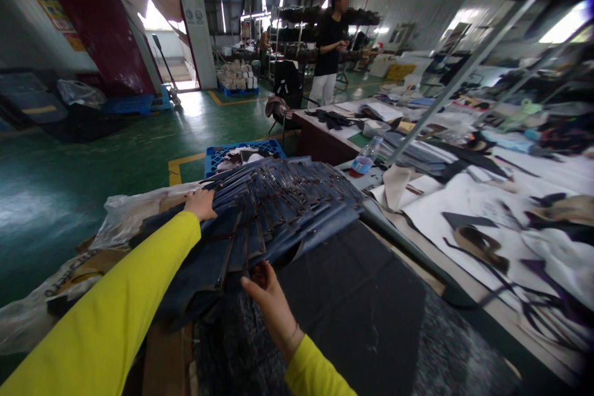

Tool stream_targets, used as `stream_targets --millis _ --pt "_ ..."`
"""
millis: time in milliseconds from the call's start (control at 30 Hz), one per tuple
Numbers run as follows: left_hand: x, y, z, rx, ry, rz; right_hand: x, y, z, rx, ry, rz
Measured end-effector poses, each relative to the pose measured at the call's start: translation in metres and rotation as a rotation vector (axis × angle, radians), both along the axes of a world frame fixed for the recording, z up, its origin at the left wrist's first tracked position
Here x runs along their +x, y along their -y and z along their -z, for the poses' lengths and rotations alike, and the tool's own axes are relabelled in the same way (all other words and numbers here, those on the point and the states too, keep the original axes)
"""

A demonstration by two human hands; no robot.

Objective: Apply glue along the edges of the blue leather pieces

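A wide pile of overlapping dark blue, leather-like panels (278, 198) with brown-edged strips lies before me. My left hand (200, 204) rests on the pile's left side, its thumb and fingers apart against the panels. Closer to me, my right hand (269, 294) has curled fingers and a raised thumb at the near edge of a dark blue panel (213, 260). That edge seems to sit between thumb and fingers, though the contact is partly hidden. Under and beside the pile is a flat black sheet (352, 297).
At right, a long table (464, 223) carries scraps, sheets and straps. A bottle (365, 158) with red liquid stands past the pile. Beyond are a blue crate (213, 161) and a standing person (330, 43). Clear plastic wrap (125, 216) and cardboard (167, 359) lie on the left.
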State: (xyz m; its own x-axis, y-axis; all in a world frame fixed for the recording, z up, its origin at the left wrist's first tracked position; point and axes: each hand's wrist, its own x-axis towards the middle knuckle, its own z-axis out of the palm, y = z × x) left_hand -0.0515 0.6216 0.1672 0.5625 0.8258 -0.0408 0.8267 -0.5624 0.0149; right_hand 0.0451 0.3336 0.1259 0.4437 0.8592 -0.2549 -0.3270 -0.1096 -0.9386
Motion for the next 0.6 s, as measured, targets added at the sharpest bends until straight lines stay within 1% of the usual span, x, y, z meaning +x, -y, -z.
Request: stream_targets --millis 67,133,167,267,367,467,600 --pt "0.004 0.001 0.003 0.026 0.008 0.017 0.005 0.000 0.003 0.062 -0.010 -0.012" --pt "0.006 0.000 0.008 0.000 0.007 0.031 0.012 0.000 0.006 0.123 -0.062 -0.010" --pt "0.007 -0.001 0.010 -0.029 0.006 0.025 0.016 -0.001 0.007 0.128 -0.090 0.008" --pt "0.010 -0.010 0.017 -0.119 0.021 -0.034 0.029 -0.002 0.013 0.046 -0.121 0.110" --pt "0.014 -0.024 0.019 -0.190 0.050 -0.050 0.043 -0.005 0.016 -0.020 -0.098 0.165" --pt "0.016 -0.037 0.017 -0.213 0.068 -0.070 0.056 -0.010 0.016 -0.027 -0.085 0.181" --pt "0.014 -0.053 0.011 -0.222 0.102 -0.094 0.072 -0.018 0.011 -0.065 -0.007 0.156"
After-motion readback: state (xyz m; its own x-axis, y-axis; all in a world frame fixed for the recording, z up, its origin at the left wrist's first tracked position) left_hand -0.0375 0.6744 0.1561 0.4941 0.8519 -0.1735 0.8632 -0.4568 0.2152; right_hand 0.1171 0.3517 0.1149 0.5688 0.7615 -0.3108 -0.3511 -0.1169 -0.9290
